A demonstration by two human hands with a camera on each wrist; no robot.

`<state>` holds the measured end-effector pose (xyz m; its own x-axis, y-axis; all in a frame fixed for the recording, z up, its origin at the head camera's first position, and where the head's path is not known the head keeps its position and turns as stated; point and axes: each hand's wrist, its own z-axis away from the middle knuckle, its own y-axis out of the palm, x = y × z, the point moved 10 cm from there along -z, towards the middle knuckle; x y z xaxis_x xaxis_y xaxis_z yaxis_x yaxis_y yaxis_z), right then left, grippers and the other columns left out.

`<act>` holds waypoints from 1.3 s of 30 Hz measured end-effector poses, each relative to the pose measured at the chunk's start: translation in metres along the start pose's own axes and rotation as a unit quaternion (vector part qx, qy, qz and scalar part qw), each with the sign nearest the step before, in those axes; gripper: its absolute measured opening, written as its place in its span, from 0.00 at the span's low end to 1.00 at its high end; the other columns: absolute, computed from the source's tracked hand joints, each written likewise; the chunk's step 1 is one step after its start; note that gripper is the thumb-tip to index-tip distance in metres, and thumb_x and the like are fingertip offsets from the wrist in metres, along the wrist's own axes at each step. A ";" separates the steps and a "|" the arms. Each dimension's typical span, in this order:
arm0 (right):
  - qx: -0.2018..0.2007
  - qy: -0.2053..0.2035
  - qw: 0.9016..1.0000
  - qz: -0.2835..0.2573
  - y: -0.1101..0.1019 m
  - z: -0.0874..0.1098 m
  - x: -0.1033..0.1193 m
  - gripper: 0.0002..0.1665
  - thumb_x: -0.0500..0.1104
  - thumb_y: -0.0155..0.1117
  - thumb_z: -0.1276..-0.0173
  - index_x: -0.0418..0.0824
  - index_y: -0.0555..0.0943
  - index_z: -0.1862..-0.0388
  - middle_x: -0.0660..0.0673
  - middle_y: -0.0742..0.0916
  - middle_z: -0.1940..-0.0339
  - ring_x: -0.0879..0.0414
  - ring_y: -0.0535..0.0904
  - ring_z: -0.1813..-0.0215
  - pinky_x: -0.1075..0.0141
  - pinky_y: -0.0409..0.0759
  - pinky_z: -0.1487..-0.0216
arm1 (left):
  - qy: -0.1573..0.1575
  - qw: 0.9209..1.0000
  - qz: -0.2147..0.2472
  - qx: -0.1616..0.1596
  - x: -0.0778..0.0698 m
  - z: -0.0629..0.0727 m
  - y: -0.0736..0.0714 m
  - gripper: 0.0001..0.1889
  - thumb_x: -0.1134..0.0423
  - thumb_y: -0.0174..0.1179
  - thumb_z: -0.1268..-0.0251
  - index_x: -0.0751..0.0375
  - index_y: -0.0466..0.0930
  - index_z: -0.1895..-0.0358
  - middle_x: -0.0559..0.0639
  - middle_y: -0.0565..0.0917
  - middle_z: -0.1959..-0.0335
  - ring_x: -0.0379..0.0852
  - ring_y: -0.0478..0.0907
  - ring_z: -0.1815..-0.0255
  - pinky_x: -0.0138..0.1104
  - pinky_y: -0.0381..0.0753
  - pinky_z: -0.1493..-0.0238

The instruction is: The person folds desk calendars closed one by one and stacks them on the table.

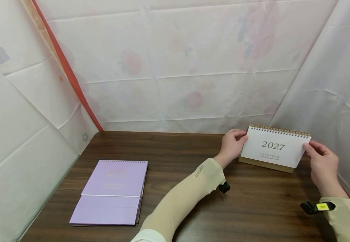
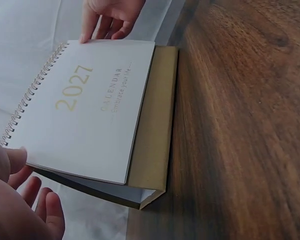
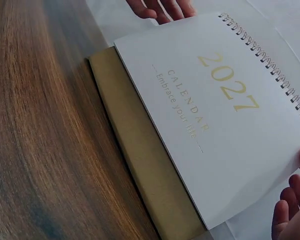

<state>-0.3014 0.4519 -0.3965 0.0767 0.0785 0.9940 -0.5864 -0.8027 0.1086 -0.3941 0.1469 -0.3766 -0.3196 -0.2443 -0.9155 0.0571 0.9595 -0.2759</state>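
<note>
A white spiral-bound desk calendar (image 1: pixel 273 148) marked 2027 stands tent-like on its tan base at the right rear of the table. My left hand (image 1: pixel 230 146) pinches its left side near the top, thumb in front and fingers behind. At the opposite side my right hand (image 1: pixel 324 164) grips the edge in the same way. In the left wrist view, the calendar's folded base (image 2: pixel 152 120) rests on the wood, and its open end shows. The coil (image 3: pixel 267 62) runs along the top edge in the right wrist view.
Flat on the left of the brown wooden table (image 1: pixel 187 215) lies a purple spiral calendar (image 1: pixel 111 183), with a darker layer beneath it. White patterned cloth (image 1: pixel 163 67) hangs behind the table and along both sides. A red strip (image 1: pixel 69 74) runs down the left corner.
</note>
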 end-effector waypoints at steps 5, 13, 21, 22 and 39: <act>0.001 0.015 1.000 -0.001 0.000 0.001 -0.004 0.16 0.44 0.71 0.35 0.50 0.87 0.48 0.59 0.79 0.57 0.67 0.74 0.55 0.83 0.74 0.63 | 0.000 1.000 -0.030 0.010 -0.001 -0.006 0.004 0.10 0.60 0.67 0.33 0.57 0.89 0.53 0.33 0.83 0.47 0.32 0.75 0.41 0.26 0.73 0.45; 0.011 0.006 1.000 -0.016 -0.003 0.003 0.000 0.15 0.44 0.70 0.35 0.49 0.87 0.49 0.57 0.81 0.59 0.64 0.77 0.59 0.80 0.77 0.65 | 0.013 0.999 -0.023 0.025 -0.008 -0.010 0.004 0.06 0.61 0.70 0.38 0.57 0.92 0.60 0.34 0.87 0.55 0.28 0.79 0.51 0.19 0.75 0.59; 0.026 -0.014 0.998 -0.063 0.001 0.011 0.013 0.15 0.42 0.74 0.39 0.45 0.89 0.53 0.54 0.83 0.58 0.64 0.79 0.60 0.78 0.79 0.64 | 0.045 0.998 -0.017 0.037 -0.017 -0.009 -0.006 0.07 0.62 0.69 0.37 0.57 0.91 0.59 0.35 0.87 0.54 0.27 0.79 0.51 0.18 0.76 0.59; 0.030 -0.020 0.997 -0.067 0.003 0.013 0.016 0.15 0.42 0.74 0.39 0.44 0.89 0.53 0.54 0.83 0.58 0.64 0.79 0.60 0.78 0.79 0.64 | 0.049 0.998 -0.020 0.038 -0.019 -0.009 -0.009 0.07 0.61 0.69 0.37 0.57 0.91 0.59 0.35 0.87 0.54 0.27 0.79 0.51 0.19 0.76 0.60; 0.136 -0.054 0.989 -0.026 0.067 0.059 0.041 0.14 0.44 0.70 0.34 0.42 0.85 0.50 0.51 0.81 0.54 0.63 0.81 0.59 0.78 0.79 0.59 | 0.110 0.982 -0.126 0.086 -0.049 0.010 -0.097 0.08 0.57 0.67 0.33 0.56 0.90 0.58 0.40 0.84 0.48 0.36 0.79 0.47 0.27 0.77 0.55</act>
<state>-0.2895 0.3662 -0.3491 0.1958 0.0708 0.9781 -0.3417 -0.9300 0.1357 -0.3742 0.0647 -0.3082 -0.5390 -0.4164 -0.7322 0.1027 0.8303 -0.5478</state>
